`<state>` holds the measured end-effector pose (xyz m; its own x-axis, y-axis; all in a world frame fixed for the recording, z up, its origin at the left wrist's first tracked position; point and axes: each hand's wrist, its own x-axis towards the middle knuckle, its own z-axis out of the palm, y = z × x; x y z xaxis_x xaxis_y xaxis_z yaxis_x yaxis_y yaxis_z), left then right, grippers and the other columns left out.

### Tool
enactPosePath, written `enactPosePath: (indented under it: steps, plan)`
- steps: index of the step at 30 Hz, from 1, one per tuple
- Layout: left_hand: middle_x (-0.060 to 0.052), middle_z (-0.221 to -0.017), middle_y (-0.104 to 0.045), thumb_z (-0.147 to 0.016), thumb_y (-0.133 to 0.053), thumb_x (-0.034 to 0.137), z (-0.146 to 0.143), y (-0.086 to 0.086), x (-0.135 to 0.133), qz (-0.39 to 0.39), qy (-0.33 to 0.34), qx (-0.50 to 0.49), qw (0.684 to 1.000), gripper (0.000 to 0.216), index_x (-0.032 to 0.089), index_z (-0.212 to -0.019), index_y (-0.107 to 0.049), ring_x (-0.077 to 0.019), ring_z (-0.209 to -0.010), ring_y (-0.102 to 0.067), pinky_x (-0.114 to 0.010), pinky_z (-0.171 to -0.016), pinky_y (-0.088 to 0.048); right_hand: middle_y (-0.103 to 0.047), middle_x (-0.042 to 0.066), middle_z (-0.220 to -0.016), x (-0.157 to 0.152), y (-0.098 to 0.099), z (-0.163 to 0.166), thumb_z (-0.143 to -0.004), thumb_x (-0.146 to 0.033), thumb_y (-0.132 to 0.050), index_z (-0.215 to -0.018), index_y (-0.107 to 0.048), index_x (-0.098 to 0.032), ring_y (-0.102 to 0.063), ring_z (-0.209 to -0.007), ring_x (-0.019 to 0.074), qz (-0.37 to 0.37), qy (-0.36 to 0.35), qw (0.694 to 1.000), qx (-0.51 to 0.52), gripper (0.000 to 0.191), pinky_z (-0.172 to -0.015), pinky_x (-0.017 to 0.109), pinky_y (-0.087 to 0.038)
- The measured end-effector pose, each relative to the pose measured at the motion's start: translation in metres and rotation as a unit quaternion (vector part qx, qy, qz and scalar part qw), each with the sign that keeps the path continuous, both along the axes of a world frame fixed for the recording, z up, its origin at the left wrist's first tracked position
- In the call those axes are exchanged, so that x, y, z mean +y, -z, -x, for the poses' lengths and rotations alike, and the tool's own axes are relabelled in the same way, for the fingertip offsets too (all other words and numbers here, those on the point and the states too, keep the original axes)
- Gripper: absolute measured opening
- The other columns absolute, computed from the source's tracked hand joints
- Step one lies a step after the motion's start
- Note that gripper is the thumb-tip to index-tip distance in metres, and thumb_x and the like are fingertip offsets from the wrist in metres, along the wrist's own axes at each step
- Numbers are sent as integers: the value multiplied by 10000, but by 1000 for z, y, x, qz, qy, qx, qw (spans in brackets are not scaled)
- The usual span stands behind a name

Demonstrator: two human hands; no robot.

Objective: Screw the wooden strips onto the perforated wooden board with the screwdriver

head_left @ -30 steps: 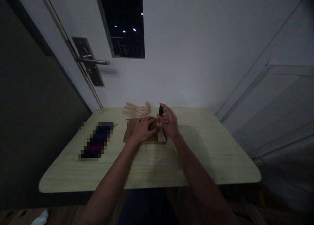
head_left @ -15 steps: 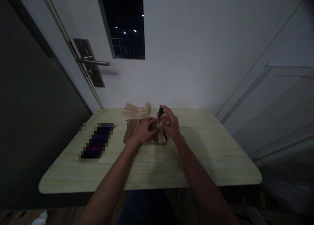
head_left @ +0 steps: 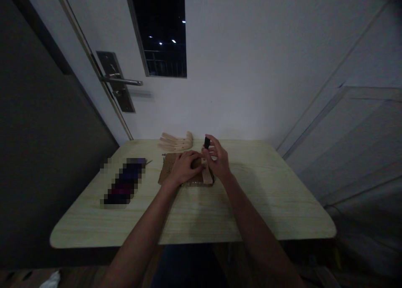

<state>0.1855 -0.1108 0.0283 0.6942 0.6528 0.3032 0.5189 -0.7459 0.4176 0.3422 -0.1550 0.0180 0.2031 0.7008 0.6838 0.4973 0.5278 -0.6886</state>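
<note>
White door (head_left: 238,70) behind, dim light; wood-grain bench (head_left: 270,204) below. Head cam: L hand (head_left: 185,166) lies spread on cardboard (head_left: 167,167), thumb and forefinger tips at wooden pc. (head_left: 207,177) near cardboard's R end. R hand (head_left: 220,160) fingers grip black-handled tool (head_left: 207,143), approx. upright over pc.'s far end. Status: dark-spotted wooden strips (head_left: 176,144) grouped at rear, apparently done; this pc. appears in progress, amt. left unclear, tool tip hidden.

Forearms (head_left: 150,219) angled inward, left hand (head_left: 184,167) palm-down, right hand (head_left: 219,160) pinching
</note>
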Motion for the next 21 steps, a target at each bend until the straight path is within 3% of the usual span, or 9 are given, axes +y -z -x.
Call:
enactPosePath:
  steps: [5,11,18,21]
  plan:
    - [-47,-1273,-624,-868,-573,443,0,0,0,-1,3,-5,1000,402,264,-1226,-619,-279,-1209,-534,-476,-1030,-364,-690,54,-1078,0,-4,0,-893,-327,-562,-1338,-490,-283,-695,-809,150,10,-12,1000,20,452,-724,303,-628]
    - [-47,-1278,-621,-868,-573,415,0,-1,-1,-2,4,1,1000,391,266,-1227,-617,-280,-1212,-532,-485,-1024,-364,-625,53,-1230,6,3,-2,-836,-339,-645,-1301,-525,-311,-664,-769,129,9,11,999,41,481,-663,284,-620]
    - [-52,-1280,-617,-864,-571,431,0,-1,0,-3,2,1,1000,409,258,-1232,-617,-277,-1215,-528,-475,-1044,-364,-661,75,-1142,-3,-3,-2,-945,-330,-476,-1387,-442,-278,-682,-879,148,11,-42,999,1,447,-771,309,-607]
    - [-63,-1281,-614,-869,-563,427,1,0,0,-2,1,1,1000,424,258,-1255,-603,-277,-1221,-525,-470,-1050,-362,-666,73,-1111,-2,-4,-1,-926,-335,-516,-1381,-445,-284,-692,-843,151,20,-36,999,16,463,-758,308,-613]
